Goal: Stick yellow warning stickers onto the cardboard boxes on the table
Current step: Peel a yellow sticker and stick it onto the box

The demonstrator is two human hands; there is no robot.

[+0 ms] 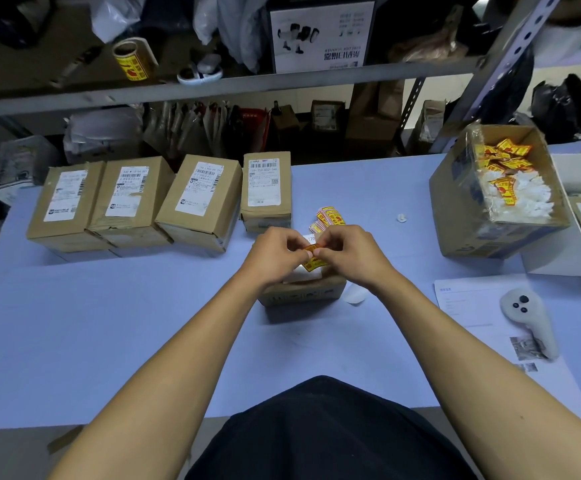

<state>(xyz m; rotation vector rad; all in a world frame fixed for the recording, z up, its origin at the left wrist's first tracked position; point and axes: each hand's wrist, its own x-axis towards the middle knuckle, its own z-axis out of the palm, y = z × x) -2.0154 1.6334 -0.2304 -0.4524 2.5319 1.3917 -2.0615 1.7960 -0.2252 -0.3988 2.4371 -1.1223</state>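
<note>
Sticker [312, 257], yellow with red print, is pinched between both hands just above the small cardboard box [302, 292] that lies on the counter [143, 323] directly in front of the person; the left hand [275, 252] grips its left upper edge with curled fingers [294, 244], and the right hand [346, 249] grips it from the right with fingers [320, 251] bent in, the two sets of fingertips almost touching; the sticker's long axis runs slantwise, from far-right down toward near-left, and its free lower corner hangs toward the box top, so the box face lies straight beneath the fingers and both hands are about equally near it; I judge the backing is being peeled, and the next move would be a short lowering onto the box, though whether the backing is already off cannot be told; counting: one sticker in hand, one box under the hands, and four cardboard boxes [199, 199] standing in a row at the far left of the counter, each with a white shipping label and no yellow sticker visible on the faces shown; just beyond the hands lies one loose fan of spare stickers [330, 218]; further right stands one open carton [462, 209] holding discarded backings and yellow scraps; near right, one white controller [528, 317] rests on one printed sheet [469, 303]; on the shelf at far left sits one sticker roll [133, 60].
</note>
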